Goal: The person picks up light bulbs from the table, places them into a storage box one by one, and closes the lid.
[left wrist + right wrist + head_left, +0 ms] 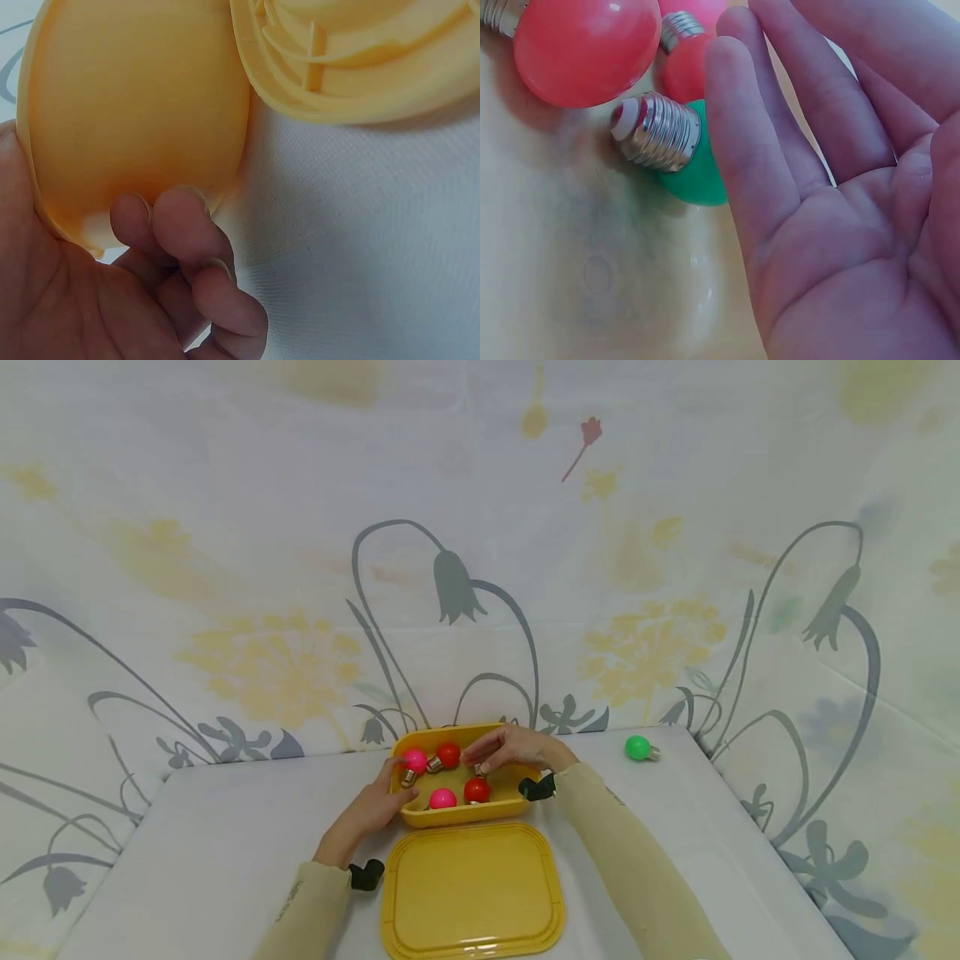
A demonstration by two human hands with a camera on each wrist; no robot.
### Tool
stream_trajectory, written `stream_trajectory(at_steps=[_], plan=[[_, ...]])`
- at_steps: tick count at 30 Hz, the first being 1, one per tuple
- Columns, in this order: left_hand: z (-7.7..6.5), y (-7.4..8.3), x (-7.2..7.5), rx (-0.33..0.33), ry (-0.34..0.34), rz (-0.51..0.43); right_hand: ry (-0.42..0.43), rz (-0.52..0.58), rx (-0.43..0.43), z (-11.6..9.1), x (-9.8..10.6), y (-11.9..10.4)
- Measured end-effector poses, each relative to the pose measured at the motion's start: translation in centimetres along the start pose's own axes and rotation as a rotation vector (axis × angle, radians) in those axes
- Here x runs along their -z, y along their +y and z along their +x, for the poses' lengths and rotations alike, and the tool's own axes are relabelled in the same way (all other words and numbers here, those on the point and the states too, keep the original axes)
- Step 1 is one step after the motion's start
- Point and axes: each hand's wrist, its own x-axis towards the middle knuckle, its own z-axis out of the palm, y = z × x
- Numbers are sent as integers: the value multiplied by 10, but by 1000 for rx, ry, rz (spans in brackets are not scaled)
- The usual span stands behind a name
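A yellow plastic box (468,816) holds several light bulbs. At its left end, my left hand (380,803) grips the wall; in the left wrist view the fingers curl by the box's yellow side (142,97). My right hand (521,748) reaches over the box's right part, fingers nearly straight. Beneath those fingers, in the right wrist view, lies a green bulb (694,180), partly hidden. Two red bulbs (476,790) and two pink bulbs (442,798) show in the box. I see nothing pinched in the right hand.
Just in front of the box lies a yellow lid (472,893), rim upward. Another green bulb (637,747) rests on the white table (247,843) toward the back right. A flower-patterned cloth (480,485) hangs behind the table.
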Motion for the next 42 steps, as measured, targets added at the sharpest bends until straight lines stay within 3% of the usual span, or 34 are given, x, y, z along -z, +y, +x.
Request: stream_trajectory(at_steps=[19,27,33,42], plan=[[4,0,2,-5,10,23,22,8,18,3,0,-2],[5,-3,-2,4,-3,-35,24,9,7,2,-2,-2],[2,-3,-5,3,6,-26,55,27,10,0,-4,-3],[3,-2,-3,-3,7,-17,89,-44,52,-8,-3,-7]])
